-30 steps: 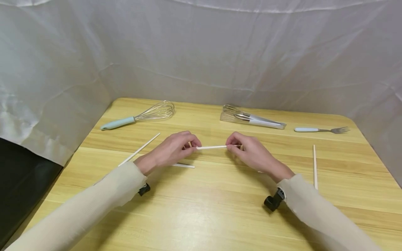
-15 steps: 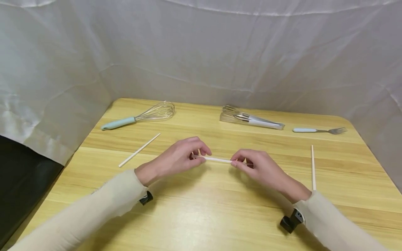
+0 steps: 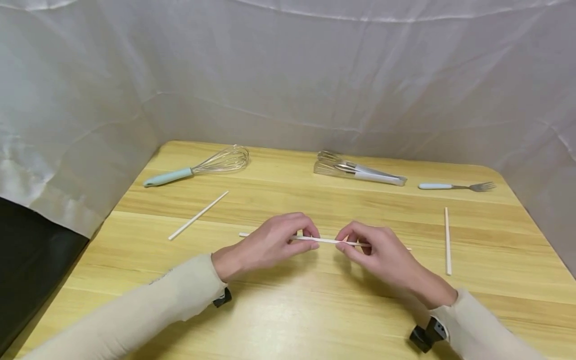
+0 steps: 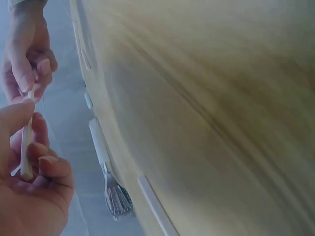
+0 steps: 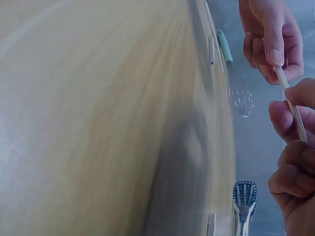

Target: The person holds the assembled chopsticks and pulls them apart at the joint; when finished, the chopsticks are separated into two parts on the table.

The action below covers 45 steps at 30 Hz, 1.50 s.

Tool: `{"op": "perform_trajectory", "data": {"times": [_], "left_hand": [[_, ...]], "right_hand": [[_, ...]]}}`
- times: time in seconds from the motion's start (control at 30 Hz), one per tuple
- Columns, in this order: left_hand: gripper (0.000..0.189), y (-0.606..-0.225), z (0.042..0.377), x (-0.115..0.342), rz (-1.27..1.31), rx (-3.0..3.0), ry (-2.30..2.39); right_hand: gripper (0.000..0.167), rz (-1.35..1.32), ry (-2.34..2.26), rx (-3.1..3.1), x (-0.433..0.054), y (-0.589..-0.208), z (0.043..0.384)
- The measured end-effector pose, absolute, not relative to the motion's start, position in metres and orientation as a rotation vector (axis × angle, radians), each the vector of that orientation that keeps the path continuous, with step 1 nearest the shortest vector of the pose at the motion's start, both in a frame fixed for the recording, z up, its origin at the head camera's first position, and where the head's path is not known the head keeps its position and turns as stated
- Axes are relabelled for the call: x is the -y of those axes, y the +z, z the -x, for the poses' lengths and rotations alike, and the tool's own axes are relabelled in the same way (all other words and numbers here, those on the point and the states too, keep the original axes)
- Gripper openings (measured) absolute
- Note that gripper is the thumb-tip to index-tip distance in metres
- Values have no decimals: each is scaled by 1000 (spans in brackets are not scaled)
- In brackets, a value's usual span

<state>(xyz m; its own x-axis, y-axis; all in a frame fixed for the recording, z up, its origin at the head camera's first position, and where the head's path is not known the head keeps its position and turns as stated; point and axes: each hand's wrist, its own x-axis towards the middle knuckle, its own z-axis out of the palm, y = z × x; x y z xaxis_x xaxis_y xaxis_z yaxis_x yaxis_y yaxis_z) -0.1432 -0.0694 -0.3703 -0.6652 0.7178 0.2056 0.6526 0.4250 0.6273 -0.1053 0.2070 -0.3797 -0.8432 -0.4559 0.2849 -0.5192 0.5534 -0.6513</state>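
A thin white chopstick (image 3: 327, 241) is held level between the two hands, above the middle of the table. My left hand (image 3: 274, 242) pinches it between thumb and fingers; its squared end (image 4: 26, 171) shows inside that hand in the left wrist view. My right hand (image 3: 382, 252) pinches it a short way along, with a small gap between the hands. Past the left hand a white stick end (image 3: 243, 234) shows on the table, and another stick end (image 3: 408, 248) shows past the right hand. The hands hide the parts between.
One chopstick (image 3: 198, 215) lies slanted at left, another (image 3: 447, 241) lies lengthwise at right. Along the back are a whisk (image 3: 198, 170) with a pale green handle, metal tongs (image 3: 369, 174) with white grips, and a white-handled fork (image 3: 454, 187). A grey cloth (image 3: 288, 75) hangs behind the table (image 3: 279, 315).
Both hands have moved nearer the person and to the right, carrying the chopstick. The gap between them has narrowed. The things lying on the table have stayed put.
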Motion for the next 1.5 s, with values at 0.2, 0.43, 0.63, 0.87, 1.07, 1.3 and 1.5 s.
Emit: {"op": "perform_trajectory", "data": {"times": [0.2, 0.43, 0.63, 0.87, 1.07, 1.3, 1.5], "left_hand": [[8, -373, 140, 66, -1224, -2578, 1101], [7, -377, 136, 65, -1285, -2606, 1095], [7, -378, 137, 69, -1346, -2586, 1072], [3, -377, 153, 97, -1065, -2603, 1181], [5, -376, 162, 109, -980, -2589, 1154], [10, -375, 169, 119, -965, -2660, 1046], [11, -379, 176, 130, -915, -2647, 1007]], "right_hand": [[3, -885, 1210, 2646, -204, -381, 103], [16, -985, 1200, 2591, -205, -384, 102], [22, -1060, 1106, 2537, -209, -385, 101], [16, -735, 1056, 2614, -239, -382, 101], [5, -551, 1026, 2738, -254, -380, 108], [14, -630, 946, 2719, -271, -387, 113], [17, -676, 850, 2733, -284, -393, 117]]}}
